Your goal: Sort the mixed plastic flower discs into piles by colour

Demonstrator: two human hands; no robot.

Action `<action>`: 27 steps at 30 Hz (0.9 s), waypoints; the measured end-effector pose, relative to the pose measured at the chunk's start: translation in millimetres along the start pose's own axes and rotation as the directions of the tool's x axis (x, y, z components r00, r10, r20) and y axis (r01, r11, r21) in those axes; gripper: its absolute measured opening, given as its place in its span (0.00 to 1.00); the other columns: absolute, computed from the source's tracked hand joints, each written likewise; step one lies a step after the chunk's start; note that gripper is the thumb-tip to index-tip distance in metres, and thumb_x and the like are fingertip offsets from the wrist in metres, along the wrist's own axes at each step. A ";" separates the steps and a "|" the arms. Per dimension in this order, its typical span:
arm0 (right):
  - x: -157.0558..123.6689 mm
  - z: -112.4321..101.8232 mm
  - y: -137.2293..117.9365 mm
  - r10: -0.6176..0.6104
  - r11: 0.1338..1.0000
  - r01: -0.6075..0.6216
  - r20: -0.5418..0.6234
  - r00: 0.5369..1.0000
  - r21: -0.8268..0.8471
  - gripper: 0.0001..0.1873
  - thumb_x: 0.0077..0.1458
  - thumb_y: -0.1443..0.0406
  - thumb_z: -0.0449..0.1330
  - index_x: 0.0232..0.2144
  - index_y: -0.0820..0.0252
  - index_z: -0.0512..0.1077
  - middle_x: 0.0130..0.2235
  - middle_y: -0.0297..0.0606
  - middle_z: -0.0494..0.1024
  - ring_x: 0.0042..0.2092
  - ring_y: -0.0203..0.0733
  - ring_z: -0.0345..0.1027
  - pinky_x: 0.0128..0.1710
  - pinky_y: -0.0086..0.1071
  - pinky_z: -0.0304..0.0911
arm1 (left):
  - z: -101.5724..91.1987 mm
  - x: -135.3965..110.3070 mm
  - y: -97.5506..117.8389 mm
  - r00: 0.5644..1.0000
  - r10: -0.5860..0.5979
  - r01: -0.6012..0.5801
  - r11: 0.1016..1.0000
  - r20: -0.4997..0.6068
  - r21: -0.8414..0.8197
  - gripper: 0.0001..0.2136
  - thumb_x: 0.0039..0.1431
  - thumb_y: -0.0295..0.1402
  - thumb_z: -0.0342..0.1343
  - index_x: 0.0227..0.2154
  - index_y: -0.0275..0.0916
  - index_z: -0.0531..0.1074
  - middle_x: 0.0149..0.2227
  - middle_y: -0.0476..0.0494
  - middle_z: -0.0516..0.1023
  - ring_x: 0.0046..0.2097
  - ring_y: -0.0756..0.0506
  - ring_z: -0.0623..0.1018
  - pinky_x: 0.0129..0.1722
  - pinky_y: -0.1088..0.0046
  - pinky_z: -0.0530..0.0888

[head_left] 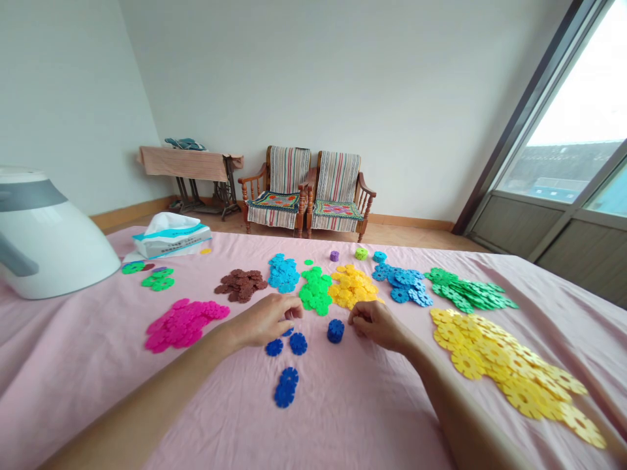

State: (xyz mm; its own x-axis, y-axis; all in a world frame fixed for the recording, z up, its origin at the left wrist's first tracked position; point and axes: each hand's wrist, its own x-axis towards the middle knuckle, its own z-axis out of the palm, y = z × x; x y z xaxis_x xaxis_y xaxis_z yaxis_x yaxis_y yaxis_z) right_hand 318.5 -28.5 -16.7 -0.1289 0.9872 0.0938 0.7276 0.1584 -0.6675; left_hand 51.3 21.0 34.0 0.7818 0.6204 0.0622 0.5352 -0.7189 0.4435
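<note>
Logging two joined blue plastic discs [286,386] nearest, below the hands. Left hand [264,320]: fingers narrowly curled against a half-hidden blue disc [288,331], grip unconfirmed. Right hand [377,325]: fingers narrow, contents indeterminable, just beside a blue disc stack [336,331]. Colored disc piles [353,287] beyond, on a pink bedsheet [98,365].

Head-worn view, forward, roughly downward

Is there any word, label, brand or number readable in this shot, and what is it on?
White soft tissue pack: teal band and dark printed lines, too small and blurred to read.
White appliance: no lettering visible.
Coloured plastic discs: no markings can be made out.
No other readable text.
</note>
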 end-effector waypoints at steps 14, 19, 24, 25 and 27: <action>-0.5 -0.7 -2.2 -0.014 1.000 0.014 -0.008 1.000 -0.002 0.11 0.46 0.71 0.51 0.25 0.60 0.73 0.20 0.31 0.73 0.23 0.33 0.64 0.23 0.24 0.54 | 3.6 -3.4 -11.6 0.997 -0.063 0.056 0.987 0.042 0.149 0.08 0.43 0.27 0.55 0.29 0.38 0.69 0.32 0.47 0.72 0.35 0.47 0.71 0.31 0.77 0.65; -0.1 0.6 -1.1 -0.023 1.000 0.023 -0.026 0.999 -0.002 0.11 0.46 0.71 0.50 0.25 0.60 0.73 0.20 0.31 0.73 0.24 0.33 0.63 0.24 0.24 0.54 | 4.3 -0.7 -18.8 0.992 -0.103 0.097 0.991 0.068 0.091 0.10 0.38 0.28 0.56 0.29 0.38 0.67 0.31 0.50 0.71 0.31 0.50 0.70 0.26 0.79 0.63; 2.6 4.7 2.0 -0.022 1.000 0.023 -0.078 0.997 0.006 0.10 0.47 0.70 0.50 0.26 0.60 0.72 0.21 0.31 0.73 0.24 0.33 0.63 0.24 0.25 0.54 | 5.0 2.3 -10.5 0.991 -0.123 0.127 0.989 0.052 -0.080 0.11 0.39 0.28 0.55 0.30 0.37 0.67 0.27 0.51 0.70 0.29 0.50 0.70 0.26 0.79 0.65; 3.2 5.2 2.8 -0.019 1.000 0.020 -0.088 0.996 0.010 0.10 0.47 0.70 0.50 0.27 0.60 0.72 0.21 0.31 0.73 0.24 0.33 0.63 0.24 0.25 0.54 | 5.7 3.6 -4.8 0.993 -0.111 0.115 0.985 0.037 -0.129 0.11 0.39 0.27 0.55 0.31 0.37 0.67 0.27 0.51 0.70 0.29 0.50 0.70 0.26 0.79 0.66; 4.2 5.2 4.3 -0.012 1.000 0.014 -0.106 0.994 0.021 0.10 0.47 0.69 0.50 0.27 0.61 0.72 0.21 0.31 0.73 0.24 0.33 0.63 0.24 0.25 0.55 | 7.6 7.7 9.3 0.998 -0.069 0.067 0.974 -0.003 -0.215 0.12 0.41 0.27 0.55 0.33 0.36 0.68 0.29 0.50 0.71 0.30 0.51 0.71 0.28 0.78 0.67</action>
State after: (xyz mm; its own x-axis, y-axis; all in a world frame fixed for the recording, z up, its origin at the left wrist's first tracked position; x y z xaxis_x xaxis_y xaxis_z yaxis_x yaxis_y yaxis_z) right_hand 317.6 -23.7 -23.0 -0.0656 0.9816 0.1794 0.7111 0.1721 -0.6817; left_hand 64.7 16.6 31.8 0.7419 0.6696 0.0343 0.5050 -0.5917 0.6283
